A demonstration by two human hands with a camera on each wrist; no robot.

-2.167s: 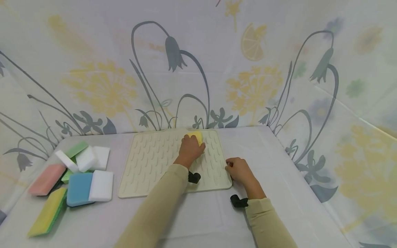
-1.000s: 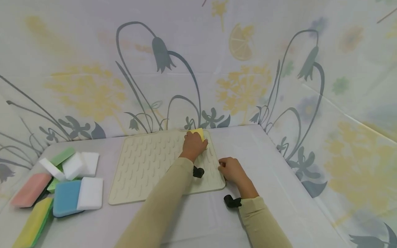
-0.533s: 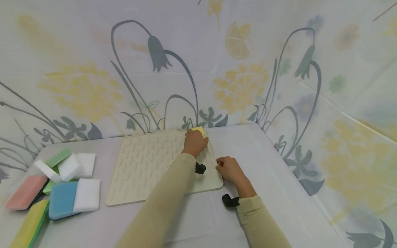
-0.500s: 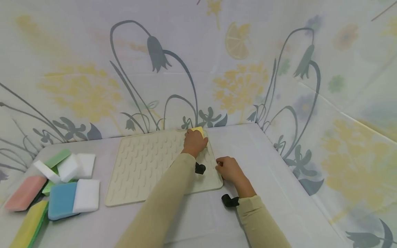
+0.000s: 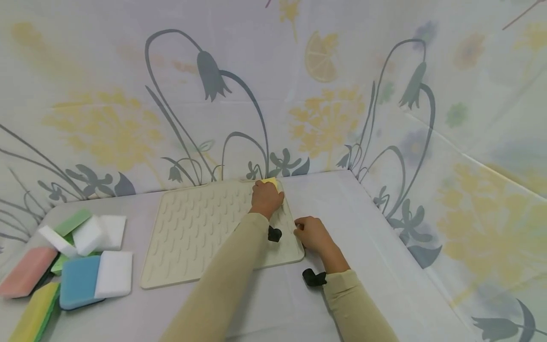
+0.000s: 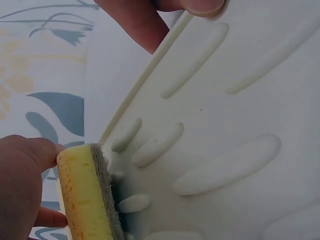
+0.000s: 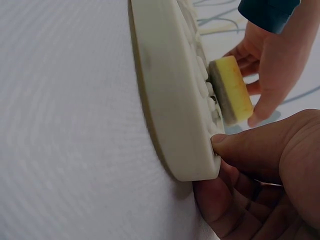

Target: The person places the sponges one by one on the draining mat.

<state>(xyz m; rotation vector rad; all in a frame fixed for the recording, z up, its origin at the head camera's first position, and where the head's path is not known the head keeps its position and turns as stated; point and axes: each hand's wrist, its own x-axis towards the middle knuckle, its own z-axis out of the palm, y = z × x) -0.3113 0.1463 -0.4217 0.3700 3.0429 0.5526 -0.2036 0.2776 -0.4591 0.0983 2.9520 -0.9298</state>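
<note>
A yellow sponge [image 5: 271, 181] with a grey scouring side is gripped by my left hand [image 5: 266, 197] at the far right corner of the cream ridged mat [image 5: 192, 228]. In the left wrist view the grey side of the sponge [image 6: 85, 190] faces the mat's raised ridges, with the fingers along its yellow part. My right hand [image 5: 314, 232] is at the mat's right edge. The right wrist view shows its thumb on top of the mat [image 7: 172, 100] and its fingers beneath, pinching the rim. Beyond it appears the sponge [image 7: 235, 92] in the left hand.
Left of the mat lies a pile of sponges: a pink one [image 5: 29, 271], a blue one [image 5: 80, 281], a yellow one with green backing [image 5: 36, 311], a green one [image 5: 73, 222] and several white blocks [image 5: 114, 274]. A flower-printed cloth [image 5: 256, 95] rises behind the table.
My left hand has slid the sponge right and away to the mat's far right corner. My right hand keeps its hold on the edge. The head view has turned a little to the right.
</note>
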